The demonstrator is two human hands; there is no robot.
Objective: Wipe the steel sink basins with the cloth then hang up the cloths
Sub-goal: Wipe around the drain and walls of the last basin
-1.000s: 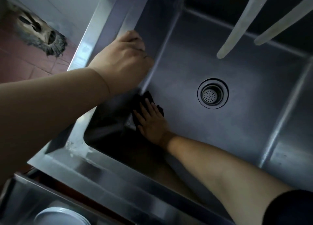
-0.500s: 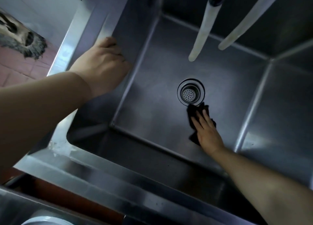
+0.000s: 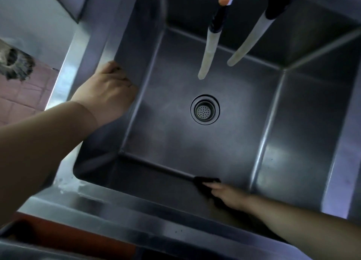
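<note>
I look straight down into a deep steel sink basin (image 3: pixel 172 142) with a round drain strainer (image 3: pixel 205 109) in the middle of its floor. My right hand (image 3: pixel 228 197) presses a dark cloth (image 3: pixel 203 182) against the seam where the floor meets the near wall, right of centre. The cloth is mostly hidden under my fingers and blurred. My left hand (image 3: pixel 109 91) rests on the basin's left rim, fingers curled over the edge and holding nothing else.
Two pale tap hoses (image 3: pixel 210 46) (image 3: pixel 250 41) hang down over the back of the basin. A wide steel front rim (image 3: pixel 121 211) runs along the near side. Pink floor tiles (image 3: pixel 23 95) and a grey mop head (image 3: pixel 15 64) lie off to the left.
My right hand has swept the cloth from the basin's left corner past the drain and back to the near edge of the floor. My left hand stayed on the left rim.
</note>
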